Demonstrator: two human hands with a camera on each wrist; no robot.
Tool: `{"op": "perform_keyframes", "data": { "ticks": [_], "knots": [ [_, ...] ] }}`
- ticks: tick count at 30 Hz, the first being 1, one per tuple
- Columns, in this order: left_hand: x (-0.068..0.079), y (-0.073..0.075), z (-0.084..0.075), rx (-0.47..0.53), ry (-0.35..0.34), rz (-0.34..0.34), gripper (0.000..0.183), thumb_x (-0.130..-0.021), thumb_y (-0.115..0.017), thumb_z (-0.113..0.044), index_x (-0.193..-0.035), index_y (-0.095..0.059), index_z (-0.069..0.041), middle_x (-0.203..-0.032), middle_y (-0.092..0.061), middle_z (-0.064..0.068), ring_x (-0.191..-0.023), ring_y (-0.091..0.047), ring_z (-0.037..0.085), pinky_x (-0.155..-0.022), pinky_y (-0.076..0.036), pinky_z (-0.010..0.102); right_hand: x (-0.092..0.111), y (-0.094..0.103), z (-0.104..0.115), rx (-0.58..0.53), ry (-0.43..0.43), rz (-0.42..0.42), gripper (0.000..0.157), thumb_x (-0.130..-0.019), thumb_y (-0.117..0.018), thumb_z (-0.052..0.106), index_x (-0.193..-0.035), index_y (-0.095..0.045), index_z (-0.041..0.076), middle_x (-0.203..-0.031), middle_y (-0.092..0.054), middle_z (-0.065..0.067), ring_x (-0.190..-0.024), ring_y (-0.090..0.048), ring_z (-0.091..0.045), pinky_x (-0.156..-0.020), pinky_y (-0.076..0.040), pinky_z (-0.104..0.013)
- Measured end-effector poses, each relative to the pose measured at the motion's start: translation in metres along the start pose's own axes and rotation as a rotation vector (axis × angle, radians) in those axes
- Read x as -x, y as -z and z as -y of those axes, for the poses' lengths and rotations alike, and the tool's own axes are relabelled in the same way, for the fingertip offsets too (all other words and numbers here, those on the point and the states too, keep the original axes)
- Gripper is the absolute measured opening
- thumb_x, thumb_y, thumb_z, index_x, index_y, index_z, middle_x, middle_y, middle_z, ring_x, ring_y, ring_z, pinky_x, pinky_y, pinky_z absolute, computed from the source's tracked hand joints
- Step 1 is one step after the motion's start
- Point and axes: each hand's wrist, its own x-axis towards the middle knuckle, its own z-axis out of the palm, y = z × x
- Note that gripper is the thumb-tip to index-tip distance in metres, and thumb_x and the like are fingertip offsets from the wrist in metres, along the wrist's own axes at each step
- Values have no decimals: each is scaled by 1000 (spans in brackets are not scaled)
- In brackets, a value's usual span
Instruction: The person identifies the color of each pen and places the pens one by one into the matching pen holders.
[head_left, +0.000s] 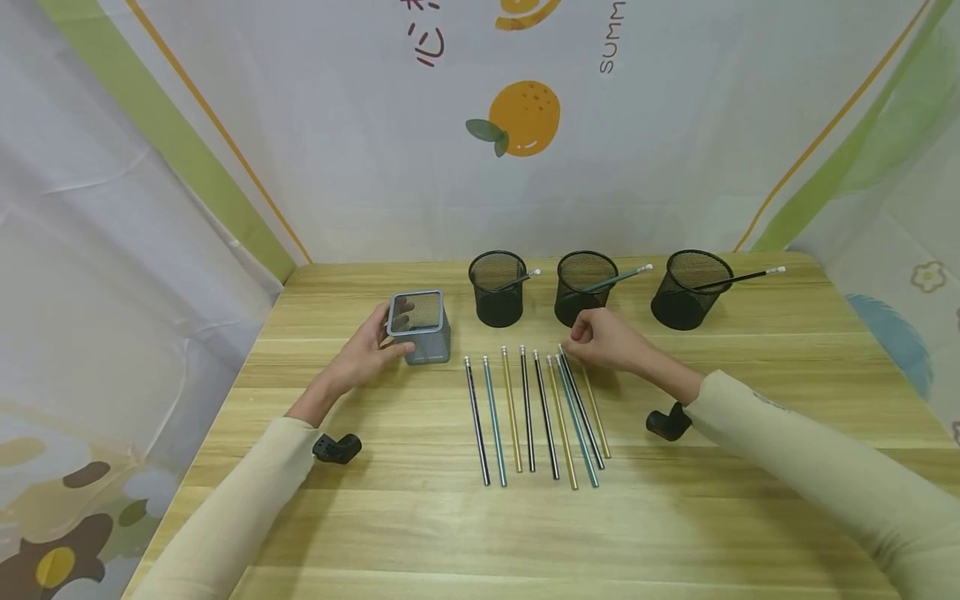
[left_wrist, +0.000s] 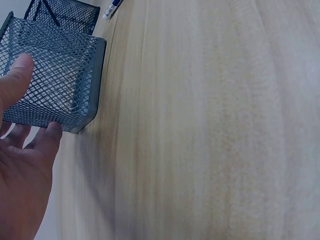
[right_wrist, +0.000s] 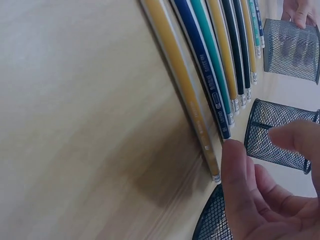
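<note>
My left hand point(head_left: 369, 350) holds a grey square mesh pen holder point(head_left: 429, 346), thumb on the near side and fingers around the far side; the left wrist view shows the same mesh holder point(left_wrist: 55, 80). My right hand point(head_left: 603, 340) is at the eraser end of a dark blue pencil point(head_left: 581, 408). In the right wrist view, a fingertip touches or nearly touches the end of that dark blue pencil point(right_wrist: 207, 75), with thumb and index finger apart. A yellow pencil point(head_left: 597, 412) lies right beside it. Several more pencils, such as a teal one point(head_left: 495, 421), lie in a row to the left.
Three round black mesh cups stand along the back: the left cup point(head_left: 498, 312) and right cup point(head_left: 678, 312) hold a dark pencil each, the middle cup point(head_left: 567, 310) a teal one. A printed curtain point(head_left: 360, 167) hangs behind the wooden table point(head_left: 420, 542).
</note>
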Motion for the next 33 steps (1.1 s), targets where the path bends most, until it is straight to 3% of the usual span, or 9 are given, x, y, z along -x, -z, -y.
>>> {"op": "perform_keyframes", "data": {
  "ticks": [11, 17, 33],
  "knots": [
    [-1, 0, 0, 0, -13, 6, 70, -99, -62, 5, -157, -23, 2, -160, -29, 19, -148, -23, 38, -118, -25, 54, 8, -3, -12, -9, -32, 22, 26, -92, -75, 18, -90, -62, -4, -69, -63, -6, -58, -58, -17, -56, -49, -31],
    [-1, 0, 1, 4, -2, 2, 70, -98, -62, 5, -157, -24, 1, -160, -29, 19, -148, -24, 38, -118, -25, 54, 13, -2, -17, -40, -72, 35, 27, -93, -74, 20, -91, -62, -4, -64, -64, -7, -55, -64, -19, -53, -48, -29],
    [-1, 0, 1, -7, -4, -1, 69, -99, -62, 5, -157, -25, 0, -159, -30, 18, -147, -25, 38, -118, -25, 54, 24, 3, -15, -165, -190, 72, 28, -94, -74, 16, -96, -58, -7, -76, -63, -13, -62, -70, -23, -57, -61, -34]
  ]
}}
